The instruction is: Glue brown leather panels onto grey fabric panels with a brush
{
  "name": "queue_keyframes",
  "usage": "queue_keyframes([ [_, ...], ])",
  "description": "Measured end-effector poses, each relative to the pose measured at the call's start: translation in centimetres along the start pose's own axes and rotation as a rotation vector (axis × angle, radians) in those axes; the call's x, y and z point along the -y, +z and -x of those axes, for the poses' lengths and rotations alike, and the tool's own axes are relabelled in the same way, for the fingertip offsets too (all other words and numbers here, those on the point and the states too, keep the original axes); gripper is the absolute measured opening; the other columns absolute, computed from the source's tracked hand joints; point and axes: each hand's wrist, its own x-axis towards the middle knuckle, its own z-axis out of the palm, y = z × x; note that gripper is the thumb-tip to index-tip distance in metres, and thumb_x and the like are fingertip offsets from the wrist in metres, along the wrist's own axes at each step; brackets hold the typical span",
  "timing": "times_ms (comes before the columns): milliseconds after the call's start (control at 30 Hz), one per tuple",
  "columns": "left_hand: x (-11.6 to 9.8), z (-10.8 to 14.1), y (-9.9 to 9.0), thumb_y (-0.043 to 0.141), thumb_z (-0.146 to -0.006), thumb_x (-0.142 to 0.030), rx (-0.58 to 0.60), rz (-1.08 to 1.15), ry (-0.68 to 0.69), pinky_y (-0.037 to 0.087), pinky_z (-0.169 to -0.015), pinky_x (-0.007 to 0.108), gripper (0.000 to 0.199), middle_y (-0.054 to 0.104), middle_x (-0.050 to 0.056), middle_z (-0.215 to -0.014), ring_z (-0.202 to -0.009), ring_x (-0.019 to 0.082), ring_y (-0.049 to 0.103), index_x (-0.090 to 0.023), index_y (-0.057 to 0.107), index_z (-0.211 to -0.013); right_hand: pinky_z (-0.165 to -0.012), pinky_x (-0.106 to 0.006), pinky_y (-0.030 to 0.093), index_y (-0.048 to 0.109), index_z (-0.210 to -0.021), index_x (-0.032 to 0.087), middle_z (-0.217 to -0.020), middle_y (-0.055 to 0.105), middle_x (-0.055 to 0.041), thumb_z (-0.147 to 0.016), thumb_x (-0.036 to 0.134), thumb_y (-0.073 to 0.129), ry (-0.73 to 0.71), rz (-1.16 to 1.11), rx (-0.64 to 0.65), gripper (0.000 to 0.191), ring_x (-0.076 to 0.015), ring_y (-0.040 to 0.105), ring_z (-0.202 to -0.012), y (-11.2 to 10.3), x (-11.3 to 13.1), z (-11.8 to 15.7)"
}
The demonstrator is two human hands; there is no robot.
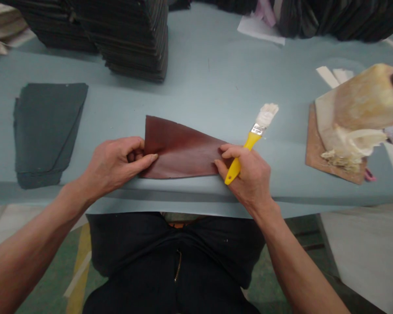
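Note:
A brown-red leather-like piece, wide at the left and narrower at the right, is held above the front part of the blue-green table. My left hand pinches its left edge, thumb on top. At the narrow end, my right hand has its thumb and fingertips closed on the piece. That hand also holds a brush with a yellow handle, its white-coated bristles pointing up and away to the right.
Dark flat pieces lie at the left. Tall dark stacks stand behind them, with more dark pieces at the back right. A glue-smeared container sits on a brown board at the right.

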Motion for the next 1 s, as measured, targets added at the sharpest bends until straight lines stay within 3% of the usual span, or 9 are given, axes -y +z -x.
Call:
queue_keyframes([
  [267,0.4,0.1,0.3,0.065,-0.089,-0.055,-0.005,0.032,0.014,0.032,-0.059,0.030,0.039,0.054,-0.003,-0.060,-0.057,0.015,0.047,-0.024,0.052,-0.069,-0.080,-0.037,0.057,0.062,-0.105,0.027,-0.112,0.083,-0.0038,-0.096,0.019,0.070,0.077,0.102,0.037,0.014,-0.0244,0.074,-0.089,-0.1,0.2,-0.5],
  [433,0.3,0.1,0.3,0.064,-0.089,-0.054,-0.011,0.037,0.019,0.032,-0.057,0.029,0.038,0.055,-0.003,-0.060,-0.057,0.015,0.048,-0.024,0.053,-0.068,-0.072,-0.033,0.053,0.063,-0.096,0.026,-0.095,0.082,-0.0004,-0.096,0.015,0.065,0.061,0.127,-0.036,0.011,-0.0194,0.072,-0.076,-0.7,0.8,-0.7],
  [567,0.2,0.0,0.4,0.064,-0.088,-0.054,-0.017,0.040,0.013,0.032,-0.057,0.029,0.038,0.055,-0.003,-0.059,-0.056,0.015,0.048,-0.024,0.053,-0.068,-0.067,-0.030,0.051,0.062,-0.095,0.026,-0.084,0.077,0.0029,-0.096,0.013,0.063,0.034,0.035,-0.018,0.013,-0.0159,0.070,-0.069,-0.8,1.4,-0.7],
  [1000,0.2,0.1,0.5,0.063,-0.090,-0.054,-0.023,0.028,0.008,0.031,-0.060,0.031,0.039,0.055,-0.002,-0.062,-0.058,0.015,0.047,-0.024,0.052,-0.068,-0.074,-0.032,0.059,0.064,-0.097,0.027,-0.092,0.080,0.0003,-0.098,0.018,0.064,0.051,-0.001,-0.004,0.009,-0.0196,0.076,-0.081,-0.4,0.4,-0.3],
])
